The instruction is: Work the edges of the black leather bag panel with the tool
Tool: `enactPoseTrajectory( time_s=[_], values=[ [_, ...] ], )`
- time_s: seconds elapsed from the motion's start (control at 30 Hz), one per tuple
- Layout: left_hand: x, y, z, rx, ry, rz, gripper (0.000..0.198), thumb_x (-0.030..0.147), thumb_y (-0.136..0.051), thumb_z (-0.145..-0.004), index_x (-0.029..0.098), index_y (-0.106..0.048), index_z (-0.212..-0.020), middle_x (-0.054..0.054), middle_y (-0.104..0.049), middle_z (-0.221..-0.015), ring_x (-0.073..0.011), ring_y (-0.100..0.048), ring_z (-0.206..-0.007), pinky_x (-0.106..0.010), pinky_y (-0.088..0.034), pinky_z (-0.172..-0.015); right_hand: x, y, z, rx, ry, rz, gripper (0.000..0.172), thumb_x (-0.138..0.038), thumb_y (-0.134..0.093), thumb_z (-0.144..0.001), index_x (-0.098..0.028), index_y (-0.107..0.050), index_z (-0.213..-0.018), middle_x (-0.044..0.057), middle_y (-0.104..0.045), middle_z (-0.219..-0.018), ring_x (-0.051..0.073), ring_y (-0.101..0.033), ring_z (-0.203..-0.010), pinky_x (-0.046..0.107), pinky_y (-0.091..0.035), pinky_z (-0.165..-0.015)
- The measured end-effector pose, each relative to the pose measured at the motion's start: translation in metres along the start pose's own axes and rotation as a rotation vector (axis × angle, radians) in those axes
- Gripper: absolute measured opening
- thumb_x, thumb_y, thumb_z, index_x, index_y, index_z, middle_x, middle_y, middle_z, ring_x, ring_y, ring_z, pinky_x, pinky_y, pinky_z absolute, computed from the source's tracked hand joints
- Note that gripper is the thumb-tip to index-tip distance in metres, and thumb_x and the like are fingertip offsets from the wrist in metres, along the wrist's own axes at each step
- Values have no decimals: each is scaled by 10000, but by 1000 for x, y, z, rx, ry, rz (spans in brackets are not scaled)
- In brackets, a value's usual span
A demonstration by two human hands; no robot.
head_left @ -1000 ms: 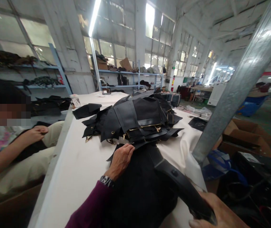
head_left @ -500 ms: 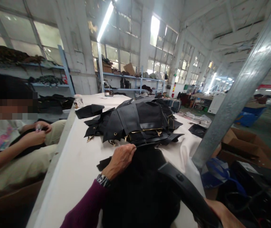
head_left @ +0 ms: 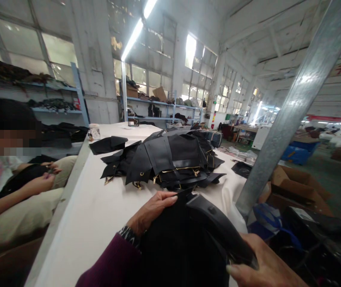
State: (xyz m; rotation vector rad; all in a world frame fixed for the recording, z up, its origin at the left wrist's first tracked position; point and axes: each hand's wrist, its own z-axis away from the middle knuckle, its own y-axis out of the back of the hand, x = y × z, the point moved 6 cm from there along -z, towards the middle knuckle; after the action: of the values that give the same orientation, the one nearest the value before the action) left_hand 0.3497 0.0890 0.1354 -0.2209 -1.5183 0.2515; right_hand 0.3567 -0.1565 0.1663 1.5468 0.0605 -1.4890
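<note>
A long white bench [head_left: 98, 211] fills the middle of the frame, running from the lower edge up toward blue shelving [head_left: 164, 105] at centre, with a slanting galvanised steel post [head_left: 290, 107] cutting across the right side. At the lower centre, one large black bag piece [head_left: 182, 243], matt and dark with a stiff curved black strap [head_left: 218, 227] bearing a small stud, lies at the near end of the bench under the person's two hands. The left hand [head_left: 152, 211], in a maroon sleeve with a patterned wristband, rests its open grip on the piece's upper edge, fingers flat and stretched toward the strap. The right hand [head_left: 266, 267], at the lower right, closes its grip around the strap's near end, thumb on top. Just beyond, mid-frame, one heaped pile of black cut pieces [head_left: 170, 159] with gold-coloured fittings spreads across the bench, well apart from a single small cup [head_left: 94, 131] near the far left edge. At the left of the frame a seated co-worker's two hands [head_left: 43, 179] hold a dark item over the lap. Two open cardboard boxes [head_left: 298, 187] and a blue bag [head_left: 266, 217] crowd the floor at the lower right, behind the post.
</note>
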Motion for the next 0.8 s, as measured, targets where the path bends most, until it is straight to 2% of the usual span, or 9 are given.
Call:
enactPoseTrajectory(
  time_s=[0.1, 0.17, 0.27, 0.4, 0.53, 0.63, 0.73, 0.8],
  values=[
    [-4, 2, 1, 45, 43, 86, 339, 357, -731, -703, 160, -707, -979, -74, -717, -826, -142, -634, -640, -209, -461, -597, -1, -9, -12, -102, 25, -59, 496, -546, -598, -738, -127, -620, -1003, -11, -598, -563, 177, -593, -553, 270, -472, -566],
    [-6, 7, 1, 77, 49, 115, 322, 335, -760, -676, 170, -716, -950, -67, -720, -828, -146, -637, -648, -219, -471, -612, -2, -11, -17, -122, 47, -108, 494, -542, -596, -739, -115, -605, -987, -32, -566, -508, 142, -542, -473, 247, -444, -513],
    [-10, 10, 1, 52, 43, 149, 272, 298, -769, -669, 171, -728, -906, -66, -722, -820, -144, -637, -651, -220, -475, -629, -5, -9, -20, -131, 77, -157, 473, -572, -591, -733, -125, -588, -884, -27, -568, -521, 115, -513, -441, 220, -401, -462],
    [-17, 7, 0, -79, 42, 134, 283, 278, -719, -728, 132, -719, -971, -87, -718, -782, -123, -622, -631, -190, -452, -616, -10, 8, -28, -77, 142, -160, 445, -587, -551, -777, -150, -532, -695, -12, -559, -487, 112, -515, -414, 219, -400, -443],
    [-21, 13, -2, -47, 36, 123, 288, 290, -721, -725, 141, -721, -972, -80, -720, -785, -125, -621, -633, -191, -445, -613, -4, 21, -31, -56, 114, -175, 440, -568, -580, -769, -158, -507, -625, -11, -547, -468, 117, -515, -385, 224, -397, -423],
    [-21, 17, -2, -23, 51, 131, 287, 289, -733, -714, 154, -721, -967, -76, -721, -808, -140, -638, -683, -212, -460, -661, 0, 17, -21, -77, 109, -139, 433, -570, -569, -775, -151, -532, -674, -16, -541, -477, 113, -501, -404, 225, -387, -447],
    [-23, 16, -2, -36, 63, 136, 315, 292, -730, -717, 145, -712, -994, -83, -721, -817, -147, -643, -694, -221, -464, -676, 6, 7, -12, -37, 59, -113, 441, -561, -595, -754, -139, -586, -881, 1, -590, -597, 150, -556, -520, 246, -424, -514],
    [-24, 15, -2, -26, 63, 132, 329, 294, -737, -708, 147, -711, -1001, -83, -722, -814, -152, -642, -680, -225, -464, -656, 10, 1, -12, 1, 29, -102, 510, -549, -625, -728, -140, -570, -1029, 1, -605, -644, 171, -582, -570, 264, -454, -567]
  ],
)
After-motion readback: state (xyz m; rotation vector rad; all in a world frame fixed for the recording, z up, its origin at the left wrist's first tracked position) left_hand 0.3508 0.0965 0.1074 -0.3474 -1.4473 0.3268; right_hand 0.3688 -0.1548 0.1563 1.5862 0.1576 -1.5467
